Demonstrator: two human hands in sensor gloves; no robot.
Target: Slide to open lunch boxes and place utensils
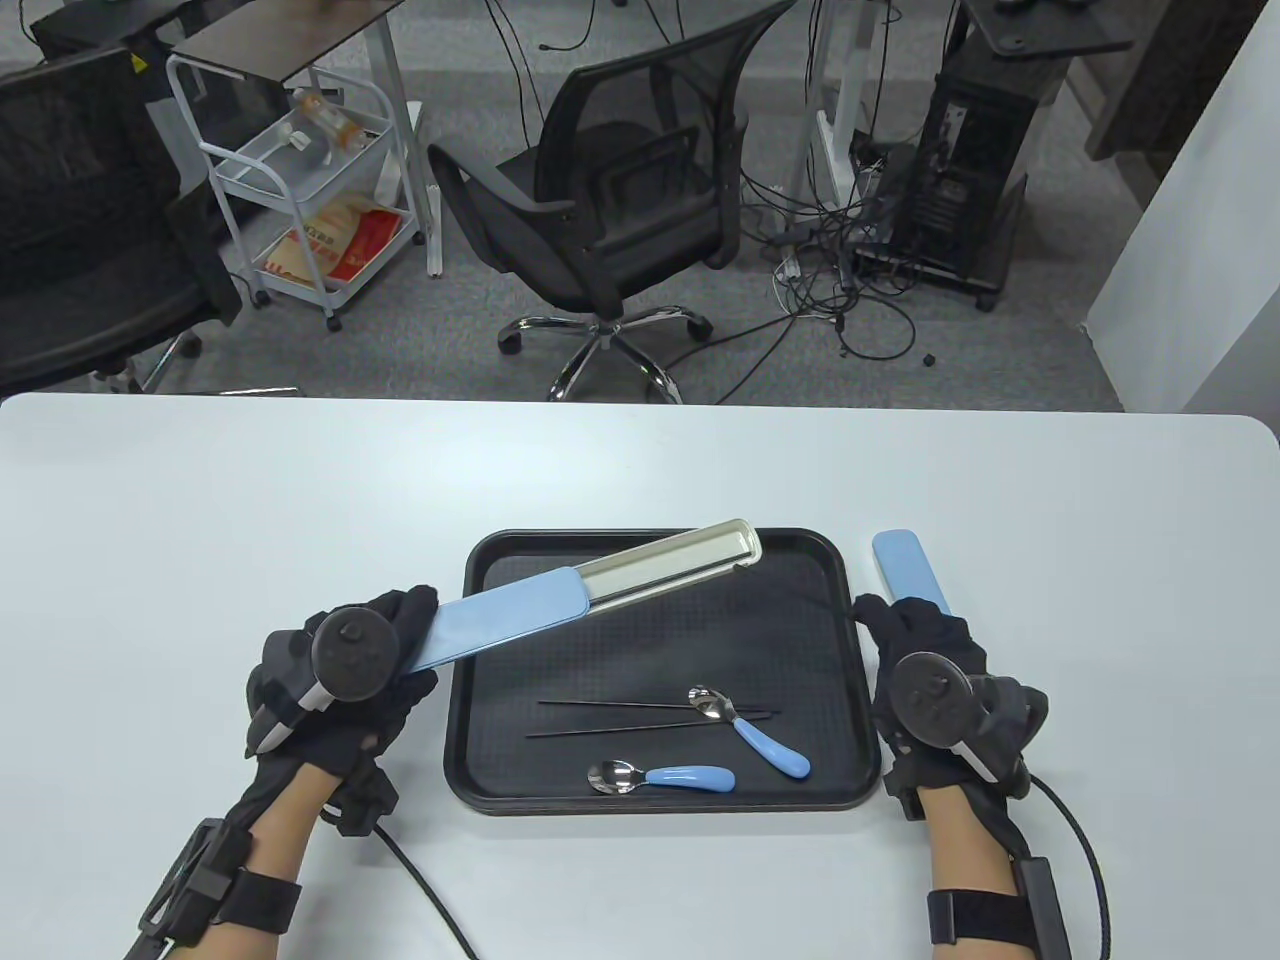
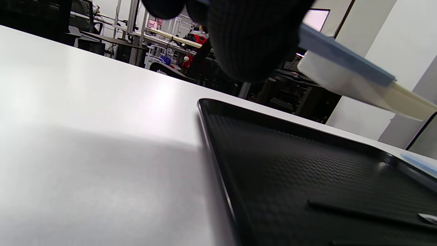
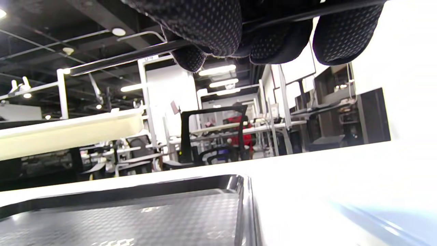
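A long lunch box with a light blue sliding lid (image 1: 510, 620) is held tilted above the black tray (image 1: 820, 570). The lid is slid partway back, and the metal inner box (image 1: 670, 565) is exposed and looks empty. My left hand (image 1: 415, 625) grips the lid end; in the left wrist view my fingers (image 2: 252, 41) close around the box (image 2: 344, 68). Two blue-handled spoons (image 1: 665, 777) (image 1: 755, 735) and black chopsticks (image 1: 620, 705) lie on the tray. My right hand (image 1: 900, 625) is at the tray's right edge, fingers loosely curled and empty, over the near end of a second blue box (image 1: 905, 565).
The black tray sits mid-table, near the front edge; it shows in the left wrist view (image 2: 307, 164) and the right wrist view (image 3: 136, 212). The white table (image 1: 200, 500) reaches far to the left and back. An office chair (image 1: 620, 200) stands beyond the table.
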